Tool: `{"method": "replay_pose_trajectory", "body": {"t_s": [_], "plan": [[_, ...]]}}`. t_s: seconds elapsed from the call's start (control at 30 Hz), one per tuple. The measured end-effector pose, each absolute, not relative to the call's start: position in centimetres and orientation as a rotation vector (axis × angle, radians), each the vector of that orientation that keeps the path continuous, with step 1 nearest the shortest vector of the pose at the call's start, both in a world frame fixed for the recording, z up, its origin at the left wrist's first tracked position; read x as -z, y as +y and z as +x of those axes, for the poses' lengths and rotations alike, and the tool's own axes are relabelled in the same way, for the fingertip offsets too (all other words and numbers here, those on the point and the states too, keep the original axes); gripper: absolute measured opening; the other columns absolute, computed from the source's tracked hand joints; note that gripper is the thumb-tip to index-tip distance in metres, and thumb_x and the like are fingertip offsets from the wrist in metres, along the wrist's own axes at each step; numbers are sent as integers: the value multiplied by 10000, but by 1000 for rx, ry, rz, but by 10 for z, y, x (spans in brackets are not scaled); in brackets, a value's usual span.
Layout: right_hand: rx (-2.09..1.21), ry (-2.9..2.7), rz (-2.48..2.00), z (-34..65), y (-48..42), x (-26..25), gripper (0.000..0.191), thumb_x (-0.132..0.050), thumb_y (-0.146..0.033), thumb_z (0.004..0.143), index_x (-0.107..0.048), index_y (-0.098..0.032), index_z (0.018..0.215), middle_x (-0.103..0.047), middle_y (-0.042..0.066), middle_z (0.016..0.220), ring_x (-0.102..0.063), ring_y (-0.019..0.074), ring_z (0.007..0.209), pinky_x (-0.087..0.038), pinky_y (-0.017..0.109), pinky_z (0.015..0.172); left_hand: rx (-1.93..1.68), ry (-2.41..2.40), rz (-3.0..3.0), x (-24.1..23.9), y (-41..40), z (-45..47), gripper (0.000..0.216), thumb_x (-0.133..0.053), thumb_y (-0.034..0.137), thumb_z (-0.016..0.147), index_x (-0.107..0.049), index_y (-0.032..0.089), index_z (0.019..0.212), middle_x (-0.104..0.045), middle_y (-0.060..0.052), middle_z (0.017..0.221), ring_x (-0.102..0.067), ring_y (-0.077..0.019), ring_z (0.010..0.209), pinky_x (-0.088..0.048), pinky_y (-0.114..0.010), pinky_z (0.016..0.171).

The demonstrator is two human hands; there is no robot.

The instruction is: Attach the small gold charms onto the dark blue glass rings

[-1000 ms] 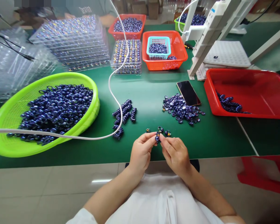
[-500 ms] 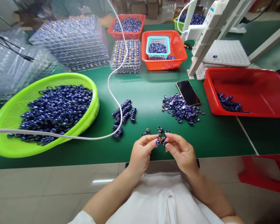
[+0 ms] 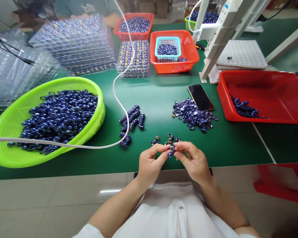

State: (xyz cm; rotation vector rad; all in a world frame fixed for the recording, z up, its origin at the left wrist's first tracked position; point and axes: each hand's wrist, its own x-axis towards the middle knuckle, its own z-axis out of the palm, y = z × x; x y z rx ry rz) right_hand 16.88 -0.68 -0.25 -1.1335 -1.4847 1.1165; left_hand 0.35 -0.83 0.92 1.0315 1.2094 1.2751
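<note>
Between my two hands is a small glossy dark blue ring-like piece [image 3: 171, 154] with a round bead. My left hand [image 3: 151, 162] pinches it from the left with thumb and forefinger. From the right, the closed thumb and forefinger of my right hand [image 3: 193, 161] press on the same piece; its finer details are too small to make out. Just beyond my fingertips lie several loose dark blue pieces with gold-coloured parts [image 3: 155, 140]. A heap of flat dark blue caps [image 3: 195, 114] lies farther off, and stacked dark blue rings [image 3: 131, 120] rest to the left.
A green basket [image 3: 101, 99] full of dark blue rings stands left, with a white cable [image 3: 114, 89] crossing in front. A phone [image 3: 200, 97] touches the cap heap. At right stands a red tray [image 3: 275, 96]. Filled clear trays [image 3: 132, 61] and an orange basket [image 3: 173, 68] stand behind.
My hands have drawn closer together, and the right fingertips now meet the piece in the left. The loose pieces beyond the fingers show more plainly. The view has shifted slightly.
</note>
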Motion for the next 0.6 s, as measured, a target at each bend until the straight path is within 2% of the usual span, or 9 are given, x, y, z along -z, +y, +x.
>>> {"method": "replay_pose_trajectory", "body": {"t_s": [0.27, 0.47, 0.6], "plan": [[-1120, -1503, -1151, 170, -6, 3, 212, -641, -255, 916, -652, -275, 1127, -695, 6, 923, -645, 134, 763, -566, 265, 715, -1348, 1197, 1310, -8, -9, 3, 199, -723, 127, 797, -814, 254, 921, -787, -70, 861, -687, -208, 781, -519, -337, 778], [-1134, -1469, -1202, 170, -7, 6, 196, -648, -289, 910, -669, -254, 1102, -706, 21, 920, -671, 156, 791, -579, 275, 716, -1333, 1211, 1342, -11, -9, 2, 210, -717, 127, 803, -812, 262, 933, -787, -73, 868, -688, -213, 781, -521, -341, 771], [-1119, -1478, -1214, 169, -8, 4, 182, -634, -301, 919, -671, -242, 1087, -716, 29, 926, -676, 149, 721, -582, 275, 672, -1344, 1191, 1399, -9, -11, 3, 257, -695, 95, 813, -802, 271, 967, -788, -67, 893, -690, -207, 795, -521, -335, 772]]}}
